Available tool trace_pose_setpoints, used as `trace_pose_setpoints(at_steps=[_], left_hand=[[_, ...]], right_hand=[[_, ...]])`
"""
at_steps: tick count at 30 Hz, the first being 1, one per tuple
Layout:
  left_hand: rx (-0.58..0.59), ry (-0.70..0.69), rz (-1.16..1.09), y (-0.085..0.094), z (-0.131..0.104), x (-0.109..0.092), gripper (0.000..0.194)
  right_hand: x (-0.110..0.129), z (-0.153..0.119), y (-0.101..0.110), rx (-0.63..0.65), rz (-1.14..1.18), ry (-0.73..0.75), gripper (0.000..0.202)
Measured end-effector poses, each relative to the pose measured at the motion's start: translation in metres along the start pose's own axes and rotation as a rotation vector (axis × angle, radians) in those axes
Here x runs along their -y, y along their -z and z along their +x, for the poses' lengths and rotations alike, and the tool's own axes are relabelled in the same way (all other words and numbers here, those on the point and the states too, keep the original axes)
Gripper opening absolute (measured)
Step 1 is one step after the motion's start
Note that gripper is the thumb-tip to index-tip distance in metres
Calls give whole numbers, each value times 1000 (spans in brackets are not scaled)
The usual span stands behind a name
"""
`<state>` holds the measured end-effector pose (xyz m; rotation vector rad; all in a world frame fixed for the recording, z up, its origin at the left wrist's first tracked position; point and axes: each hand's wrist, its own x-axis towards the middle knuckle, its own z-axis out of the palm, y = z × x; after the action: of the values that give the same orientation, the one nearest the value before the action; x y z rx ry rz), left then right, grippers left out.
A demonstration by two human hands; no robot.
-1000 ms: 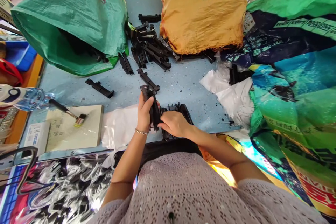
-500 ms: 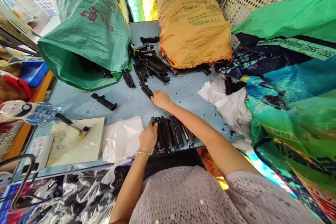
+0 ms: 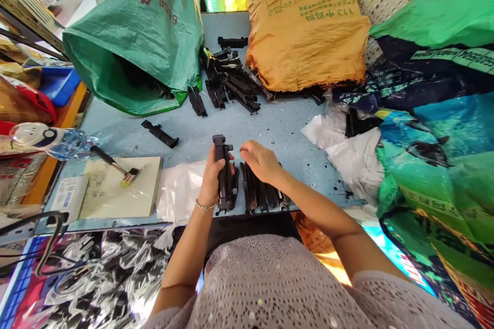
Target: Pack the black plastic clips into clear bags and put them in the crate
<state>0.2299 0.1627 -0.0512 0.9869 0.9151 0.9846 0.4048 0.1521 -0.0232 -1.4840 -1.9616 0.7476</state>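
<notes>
Near the table's front edge, my left hand point(image 3: 211, 177) is wrapped round a long black plastic part point(image 3: 223, 169), held upright. Just to its right, my right hand point(image 3: 263, 162) hovers with curled fingers over a row of black parts point(image 3: 252, 190); whether it pinches anything is too small to tell. The row lies side by side along the front edge. A loose heap of similar black parts point(image 3: 235, 85) lies between the two sacks, and a single black part point(image 3: 160, 133) lies apart on the left.
A green sack point(image 3: 135, 36) gapes open at the left back; an orange sack point(image 3: 309, 31) stands right of it. Left are a brush point(image 3: 116, 164) on a cardboard pad point(image 3: 146, 205), a bottle point(image 3: 69, 143) and clear bags point(image 3: 179, 190). White plastic point(image 3: 355, 159) and printed sacks point(image 3: 436, 164) lie right.
My right hand has come back from the part near the heap to above the row. My left hand has lifted off the row and now holds a part upright. The view has shifted slightly.
</notes>
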Motion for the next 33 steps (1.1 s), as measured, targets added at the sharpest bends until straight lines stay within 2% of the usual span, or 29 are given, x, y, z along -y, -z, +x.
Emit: trace_pose_setpoints(at_steps=[2,4,6,8,11,12,15,17,19,20,22,25,29,31,33], left_hand=[[27,-25,5,-3,-7,0,74],[-10,-65,74,-5,-10,2,82],[-50,-85,113,-5,-9,3,86],[-90,-93,105,-2,-5,2,81],[-160,-85,102,4,0,1,68],[-159,-83,133,7,1,0,64],[-105,-120,421,22,3,-2,66],[-70,-147,735,36,4,-4,70],[-18,-118,1015,48,4,-4,60],[16,-77,1112,50,3,-1,51],[55,16,1203,46,-1,8,43],[4,88,1135,24,-9,31,45],[-67,104,824,0,-14,61,45],[-113,88,608,-4,-14,69,44],[-177,38,425,-9,-15,71,45]], right_hand=[[-9,23,1,4,180,-90,38],[-16,40,-2,161,467,-187,43],[-18,44,-8,323,738,-288,49],[-15,33,-13,379,822,-314,53],[-7,-1,-21,346,625,-199,48],[-6,-13,-22,377,561,-166,46],[-13,-42,-19,475,498,-160,48],[-27,-55,-11,362,334,-154,49],[-43,-66,-1,159,-3,-100,39],[-50,-71,2,100,-171,-68,39],[-64,-77,6,88,-398,-41,50],[-84,-75,11,144,-463,-71,54],[-101,-61,31,164,-401,-71,46],[-94,-59,40,71,-342,-73,42],[-73,-64,39,-38,-210,-101,38]])
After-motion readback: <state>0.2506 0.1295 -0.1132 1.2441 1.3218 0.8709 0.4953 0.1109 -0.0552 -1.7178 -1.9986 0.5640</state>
